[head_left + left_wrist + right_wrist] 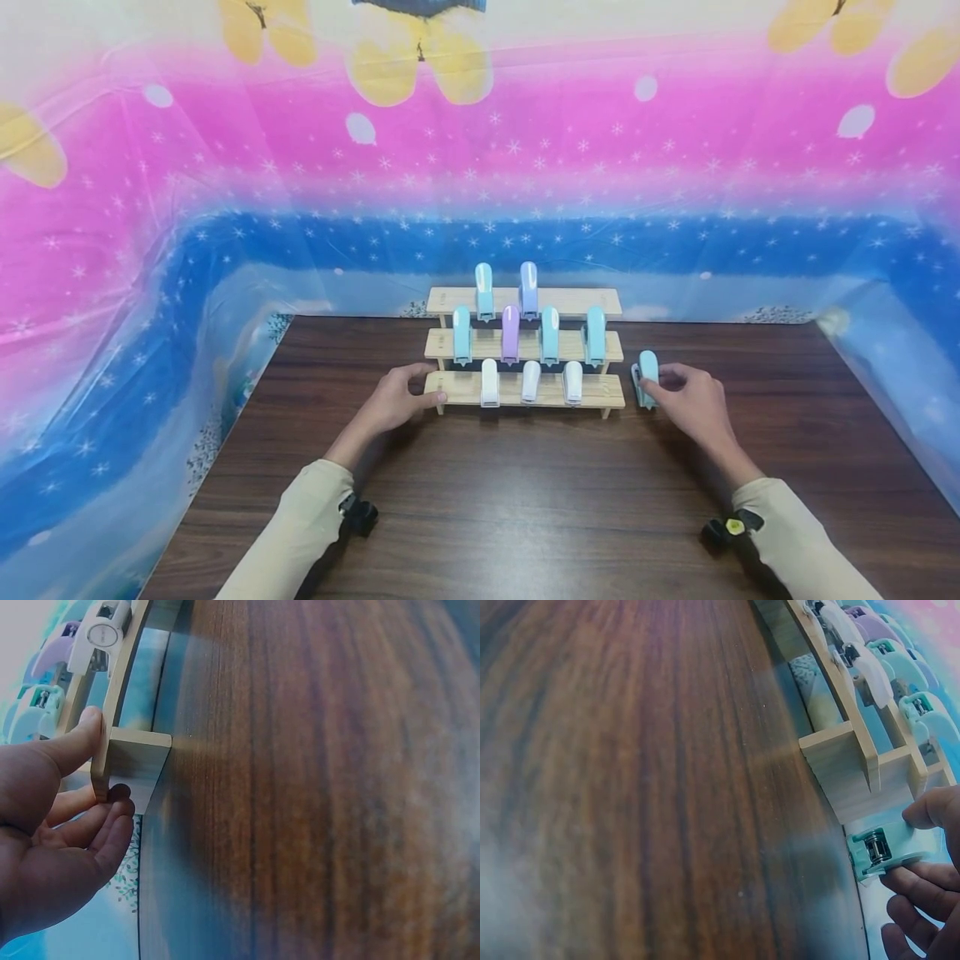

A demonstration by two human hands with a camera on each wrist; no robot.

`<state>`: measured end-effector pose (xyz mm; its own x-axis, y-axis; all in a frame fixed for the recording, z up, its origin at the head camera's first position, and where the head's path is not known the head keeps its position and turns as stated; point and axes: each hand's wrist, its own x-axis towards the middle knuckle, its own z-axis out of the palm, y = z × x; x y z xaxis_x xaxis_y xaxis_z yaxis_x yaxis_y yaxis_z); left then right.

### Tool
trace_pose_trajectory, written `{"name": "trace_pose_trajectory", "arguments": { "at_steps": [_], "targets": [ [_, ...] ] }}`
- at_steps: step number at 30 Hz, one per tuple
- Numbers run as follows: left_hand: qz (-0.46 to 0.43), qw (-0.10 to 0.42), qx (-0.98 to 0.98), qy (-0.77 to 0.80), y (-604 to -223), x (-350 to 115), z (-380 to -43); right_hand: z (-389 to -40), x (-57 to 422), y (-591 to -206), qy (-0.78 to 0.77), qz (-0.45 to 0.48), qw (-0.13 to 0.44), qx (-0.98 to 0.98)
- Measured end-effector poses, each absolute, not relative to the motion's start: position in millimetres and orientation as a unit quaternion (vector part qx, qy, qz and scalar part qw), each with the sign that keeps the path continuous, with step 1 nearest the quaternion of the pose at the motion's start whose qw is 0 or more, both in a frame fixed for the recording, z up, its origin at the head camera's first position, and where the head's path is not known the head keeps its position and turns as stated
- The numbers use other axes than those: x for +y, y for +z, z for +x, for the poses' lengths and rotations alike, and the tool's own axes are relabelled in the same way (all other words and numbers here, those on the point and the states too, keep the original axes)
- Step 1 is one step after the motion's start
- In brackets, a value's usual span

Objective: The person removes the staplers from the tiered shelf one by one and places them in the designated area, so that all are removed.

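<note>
A three-step wooden rack (461,387) stands toward the back of the table. My left hand (396,400) holds the left end of its lowest step; in the left wrist view the thumb (84,735) lies on top and the fingers curl below the board. Just right of the rack, my right hand (696,406) pinches a small teal stapler (648,367) between thumb and fingers. The right wrist view shows the metal spring in the front of this teal stapler (877,846). Three white staplers, among them the middle one (531,382), sit on the lowest step.
On the middle step are teal staplers (550,333) and one purple stapler (510,333). The top step bears a teal stapler (484,290) and a lavender one (528,288). A patterned cloth (525,183) hangs behind the dark wooden table (510,500).
</note>
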<state>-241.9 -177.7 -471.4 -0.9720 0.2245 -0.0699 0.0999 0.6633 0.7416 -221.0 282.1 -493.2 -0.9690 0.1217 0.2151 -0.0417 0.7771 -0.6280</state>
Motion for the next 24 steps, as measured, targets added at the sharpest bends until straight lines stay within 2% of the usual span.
{"name": "trace_pose_trajectory", "arguments": {
  "at_steps": [24],
  "targets": [
    [0.091,0.078,0.907,0.403,-472.6,-178.5,-242.9,-221.1,285.9,-498.5,0.326,-0.022,0.095,-0.940]
  ]
}}
